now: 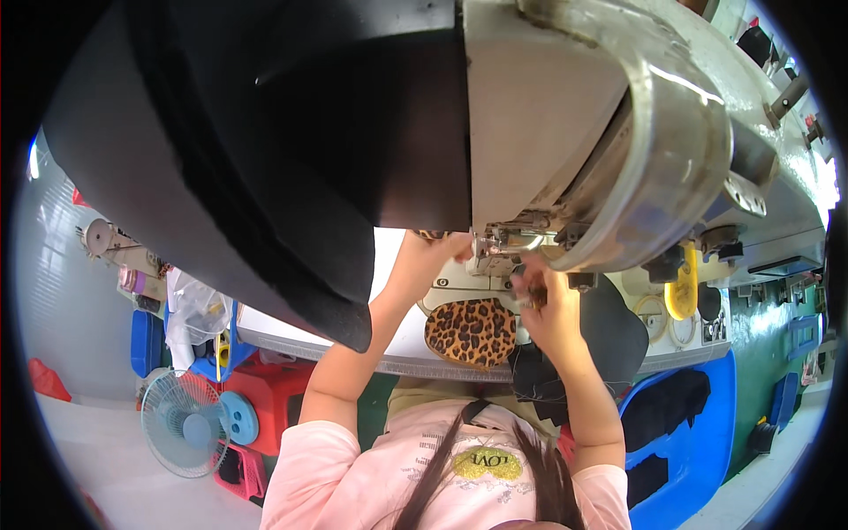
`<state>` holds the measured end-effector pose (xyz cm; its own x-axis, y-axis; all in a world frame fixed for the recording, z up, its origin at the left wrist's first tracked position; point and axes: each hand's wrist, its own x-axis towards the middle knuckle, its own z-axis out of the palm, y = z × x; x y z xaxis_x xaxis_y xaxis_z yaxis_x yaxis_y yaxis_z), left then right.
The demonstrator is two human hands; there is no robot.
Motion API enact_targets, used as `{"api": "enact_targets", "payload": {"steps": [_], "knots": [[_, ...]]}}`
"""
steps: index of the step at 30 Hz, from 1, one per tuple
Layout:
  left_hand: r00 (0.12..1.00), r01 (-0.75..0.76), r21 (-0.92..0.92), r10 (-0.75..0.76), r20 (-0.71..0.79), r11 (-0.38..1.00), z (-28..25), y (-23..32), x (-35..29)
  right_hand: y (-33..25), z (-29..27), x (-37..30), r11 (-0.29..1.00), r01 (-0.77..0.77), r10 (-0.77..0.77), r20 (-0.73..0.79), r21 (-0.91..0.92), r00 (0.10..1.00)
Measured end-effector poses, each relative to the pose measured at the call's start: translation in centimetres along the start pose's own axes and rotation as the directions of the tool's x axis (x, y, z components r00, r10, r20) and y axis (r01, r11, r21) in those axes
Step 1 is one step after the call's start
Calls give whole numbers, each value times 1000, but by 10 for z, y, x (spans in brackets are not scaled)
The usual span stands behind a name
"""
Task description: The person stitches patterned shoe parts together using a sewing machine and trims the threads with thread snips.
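Observation:
A sewing machine [609, 159] fills the upper right, with its needle and presser foot [499, 247] close to both hands. My left hand [452, 247] is just left of the foot, its fingers curled and partly hidden; what they hold does not show. A bit of leopard-print fabric [430, 234] peeks out beside it. Right of the foot, my right hand [541, 296] has its fingers bent together around something small and dark that I cannot make out. A rounded leopard-print piece [471, 333] lies flat at the table's near edge, between my forearms.
A large black shape [265, 132] covers the upper left. Black fabric [609, 327] hangs over the table edge by my right forearm. At right stands a blue bin [685, 442] with dark cloth. A fan [185, 424] and red stool [265, 393] stand at left.

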<state>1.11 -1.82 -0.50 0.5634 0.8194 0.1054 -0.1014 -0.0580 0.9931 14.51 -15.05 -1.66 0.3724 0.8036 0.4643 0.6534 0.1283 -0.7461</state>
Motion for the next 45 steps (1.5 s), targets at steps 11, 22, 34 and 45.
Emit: {"api": "enact_targets", "payload": {"steps": [11,22,34,45], "knots": [[895,-410,811,354,271,418,2,-41,-78,9,11,-57,958,-86,140,185,-273,973],[907,-380,804,354,226,459,1,-47,-74,9,19,-57,907,92,-58,94,-411,994],[995,-23,65,16,101,998,-5,18,-9,-4,-2,6,612,-538,492,254,579,833],[916,401,-220,-387,106,889,-10,18,6,-6,6,10,488,-579,586,247,653,772]]}}
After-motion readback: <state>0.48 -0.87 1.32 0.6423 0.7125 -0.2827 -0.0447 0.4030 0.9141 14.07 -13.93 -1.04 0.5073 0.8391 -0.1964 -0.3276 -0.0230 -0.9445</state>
